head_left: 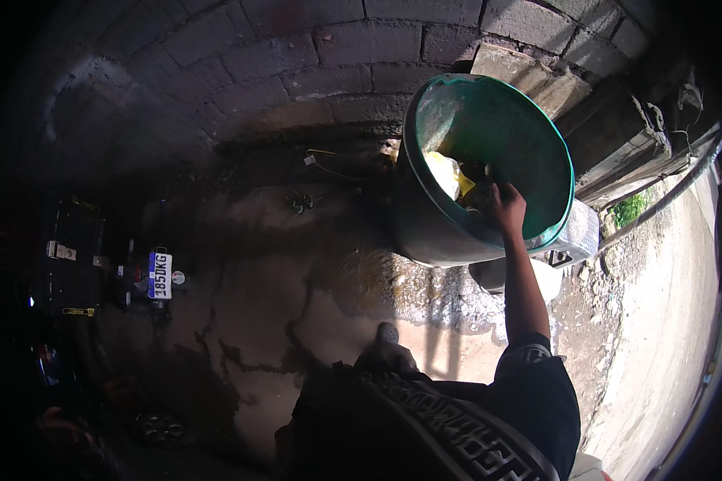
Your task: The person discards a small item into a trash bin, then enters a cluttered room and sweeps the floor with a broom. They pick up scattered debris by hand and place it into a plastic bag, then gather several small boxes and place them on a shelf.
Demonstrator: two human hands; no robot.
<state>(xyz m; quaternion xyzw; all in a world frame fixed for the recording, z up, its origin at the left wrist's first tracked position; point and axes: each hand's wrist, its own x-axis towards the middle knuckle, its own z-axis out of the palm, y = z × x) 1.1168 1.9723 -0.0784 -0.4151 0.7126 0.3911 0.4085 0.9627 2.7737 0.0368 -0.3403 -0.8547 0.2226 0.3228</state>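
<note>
Okay, I see the right hand (507,204) reaching over the rim into a large round green plastic bin (537,172) standing against the grey block wall (313,56). Yellow and white bagged waste (445,172) sits inside. Can't tell whether the fingers grip anything.

The right hand (507,207) reaches into the green bin (537,172), fingers hidden among dark contents too dim to tell apart. The left hand is out of view. Shadow swallows the objects (72,264) at far left.
</note>
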